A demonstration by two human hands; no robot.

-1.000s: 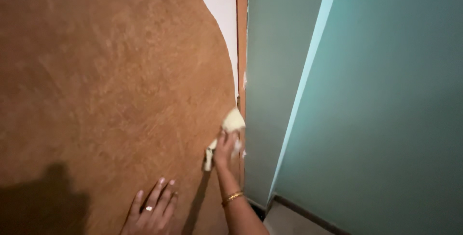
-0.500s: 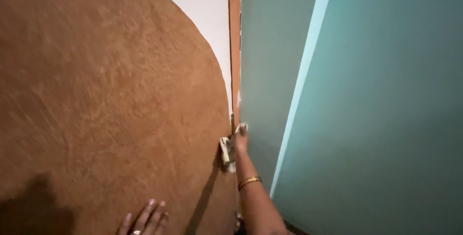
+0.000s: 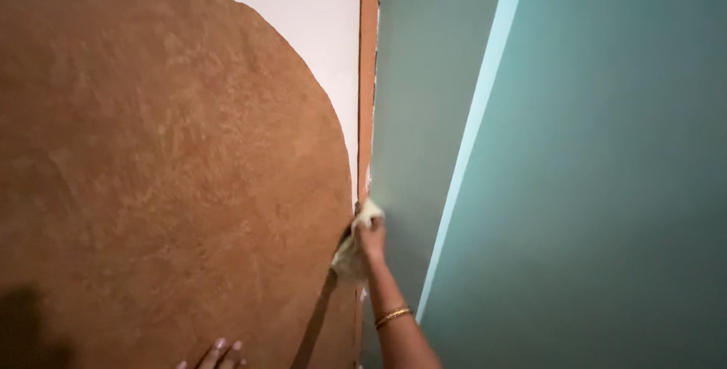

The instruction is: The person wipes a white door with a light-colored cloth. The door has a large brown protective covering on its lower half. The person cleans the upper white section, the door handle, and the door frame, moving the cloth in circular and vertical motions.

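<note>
My right hand (image 3: 372, 242) is raised against the wall and holds a pale yellow cloth (image 3: 352, 251), pressing it where the brown textured round patch (image 3: 166, 179) meets the narrow orange-brown strip (image 3: 366, 73) at the corner. A gold bangle sits on that wrist. Only the fingertips of my left hand (image 3: 214, 356) show at the bottom edge, resting flat on the brown patch with the fingers apart.
White wall (image 3: 303, 5) shows above the brown patch. To the right of the strip stands a teal wall (image 3: 413, 111), then a light turquoise edge (image 3: 473, 134) and a broad teal surface (image 3: 606, 187).
The view has tilted upward, so more white wall shows. My right hand and cloth moved right onto the corner strip. My left hand slid lower out of view.
</note>
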